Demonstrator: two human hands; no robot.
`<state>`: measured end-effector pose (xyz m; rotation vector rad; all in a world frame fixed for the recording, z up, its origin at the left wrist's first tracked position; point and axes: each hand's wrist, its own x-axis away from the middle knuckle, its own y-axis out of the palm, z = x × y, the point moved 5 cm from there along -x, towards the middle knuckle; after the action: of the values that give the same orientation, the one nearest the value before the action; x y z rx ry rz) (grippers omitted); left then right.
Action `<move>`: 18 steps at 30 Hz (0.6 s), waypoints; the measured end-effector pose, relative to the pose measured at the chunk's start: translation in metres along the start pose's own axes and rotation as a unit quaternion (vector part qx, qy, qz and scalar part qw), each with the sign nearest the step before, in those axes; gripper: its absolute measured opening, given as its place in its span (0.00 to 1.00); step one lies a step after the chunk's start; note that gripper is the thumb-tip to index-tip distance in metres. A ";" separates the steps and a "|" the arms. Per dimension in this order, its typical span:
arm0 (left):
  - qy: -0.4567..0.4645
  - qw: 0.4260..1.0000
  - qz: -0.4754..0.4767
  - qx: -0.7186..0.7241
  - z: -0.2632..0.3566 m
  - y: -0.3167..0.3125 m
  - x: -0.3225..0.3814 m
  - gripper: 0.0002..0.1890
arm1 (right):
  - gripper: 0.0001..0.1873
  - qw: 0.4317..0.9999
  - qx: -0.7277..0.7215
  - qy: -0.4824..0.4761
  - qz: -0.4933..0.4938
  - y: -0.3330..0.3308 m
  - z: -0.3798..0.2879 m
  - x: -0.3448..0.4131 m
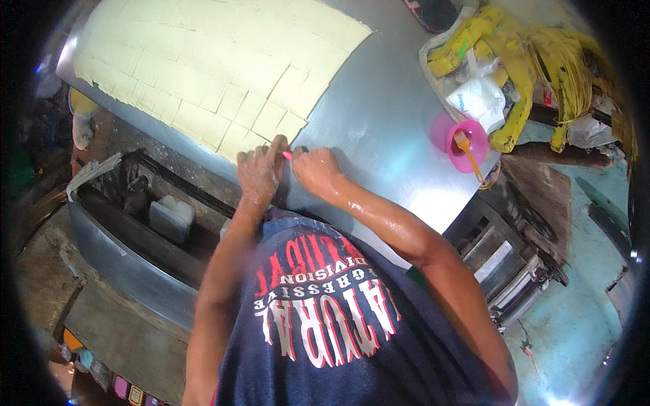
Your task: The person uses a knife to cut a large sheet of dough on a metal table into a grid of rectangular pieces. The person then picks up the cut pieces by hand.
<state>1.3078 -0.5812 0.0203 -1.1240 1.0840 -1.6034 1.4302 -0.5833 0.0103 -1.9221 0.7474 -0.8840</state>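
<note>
A broad sheet of pale yellow dough [203, 66] lies flat on a stainless steel table [370, 116]. Cut lines mark it into strips and rectangles, most plainly towards its near corner. At that corner my left hand [260, 170] rests with its fingertips on the dough's edge; whether it pinches anything is hidden. My right hand [317, 170] is just beside it, fingers curled round a small pink object [287, 155], of which only a short end shows. The left index finger is close to this pink end. What the rest of it looks like is covered by the right hand.
A pink bowl [463, 157] holding an orange-handled brush [468, 149] stands at the table's right. Behind it are a worn yellow frame [523, 96] and a white plastic bag [477, 104]. A metal-sided bin [132, 264] with a white container [171, 218] inside stands at left.
</note>
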 end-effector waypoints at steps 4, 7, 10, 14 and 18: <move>-0.009 0.999 -0.030 -0.013 -0.003 0.009 -0.005 0.26 | 0.09 1.000 0.006 -0.019 -0.020 0.003 -0.001 0.009; -0.007 1.000 -0.028 -0.006 -0.004 0.011 -0.004 0.25 | 0.09 0.999 -0.015 0.027 -0.033 0.004 0.009 0.027; 0.001 0.999 -0.029 -0.016 -0.003 0.011 -0.001 0.24 | 0.09 0.999 -0.017 0.031 -0.038 0.007 0.017 0.044; 0.032 0.999 -0.027 -0.025 -0.001 0.013 -0.004 0.28 | 0.09 0.998 -0.023 0.035 -0.040 0.011 0.026 0.073; 0.063 0.997 -0.008 0.033 0.004 0.016 -0.009 0.27 | 0.12 0.995 -0.029 0.070 -0.070 0.007 0.043 0.094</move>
<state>1.3162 -0.5774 0.0046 -1.0016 1.0982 -1.7284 1.5173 -0.6390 0.0155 -1.9969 0.7342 -1.1035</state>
